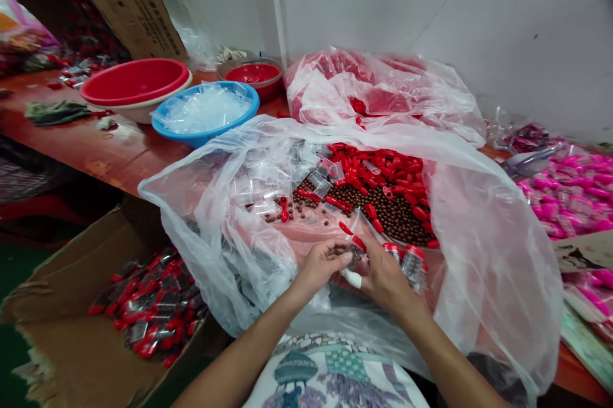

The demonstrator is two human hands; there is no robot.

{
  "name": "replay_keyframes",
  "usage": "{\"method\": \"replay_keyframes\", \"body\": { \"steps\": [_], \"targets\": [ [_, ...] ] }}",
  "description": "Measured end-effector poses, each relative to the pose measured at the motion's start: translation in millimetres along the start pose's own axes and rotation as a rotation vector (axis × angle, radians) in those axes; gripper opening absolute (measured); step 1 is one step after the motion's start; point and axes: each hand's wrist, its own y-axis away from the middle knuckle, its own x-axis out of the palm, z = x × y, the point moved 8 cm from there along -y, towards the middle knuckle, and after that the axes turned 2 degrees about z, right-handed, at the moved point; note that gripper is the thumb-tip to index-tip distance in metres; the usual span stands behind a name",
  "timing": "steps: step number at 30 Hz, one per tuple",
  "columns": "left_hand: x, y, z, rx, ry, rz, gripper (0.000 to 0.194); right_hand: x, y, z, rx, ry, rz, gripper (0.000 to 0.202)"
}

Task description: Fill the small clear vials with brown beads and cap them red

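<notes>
My left hand (323, 265) and my right hand (383, 271) meet at the front of an open plastic bag (488, 204). Between them they hold a small clear container (357, 256) with a red top and brown beads inside. A white wrap covers one right-hand finger or thumb. Just right of my right hand, several filled clear containers (412, 264) with red lids lie on the bag. Beyond my hands are loose brown beads (400, 219), red plastic pieces (383, 168) and clear empty containers (261, 181).
A blue basin (205, 135) of clear pieces and a red basin (136, 82) stand at the back left. A cardboard box (62, 338) with red-topped containers sits lower left. Pink pieces (569, 191) lie at the right, a bag of red pieces (383, 85) behind.
</notes>
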Motion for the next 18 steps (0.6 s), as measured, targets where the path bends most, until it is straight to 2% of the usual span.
{"method": "replay_keyframes", "body": {
  "steps": [4, 8, 11, 12, 14, 16, 18],
  "targets": [
    [9.0, -1.0, 11.4, -0.088, 0.168, -0.041, 0.046, 1.1, -1.7, 11.7, -0.091, 0.111, -0.029, 0.060],
    [15.4, -3.1, 15.9, -0.122, 0.149, -0.058, 0.052, 7.4, -6.3, 23.2, -0.156, 0.162, 0.008, 0.062],
    [-1.2, -3.4, 8.4, -0.086, 0.102, -0.146, 0.052, 13.2, -9.4, 19.6, -0.096, 0.149, 0.093, 0.066],
    [-10.3, -2.7, 3.8, -0.061, 0.102, -0.184, 0.050, 15.9, -8.9, 16.6, -0.061, 0.144, 0.134, 0.061],
    [-29.4, 0.4, -4.9, -0.019, 0.115, -0.252, 0.046, 25.0, -4.6, 13.2, -0.019, 0.157, 0.248, 0.036],
    [-44.9, 4.5, -8.0, -0.022, 0.119, -0.287, 0.046, 38.1, 3.6, 17.8, -0.064, 0.199, 0.388, 0.014],
    [-54.9, 8.8, -4.4, -0.061, 0.123, -0.305, 0.046, 50.3, 12.2, 28.0, -0.166, 0.246, 0.482, 0.016]
  ]
}}
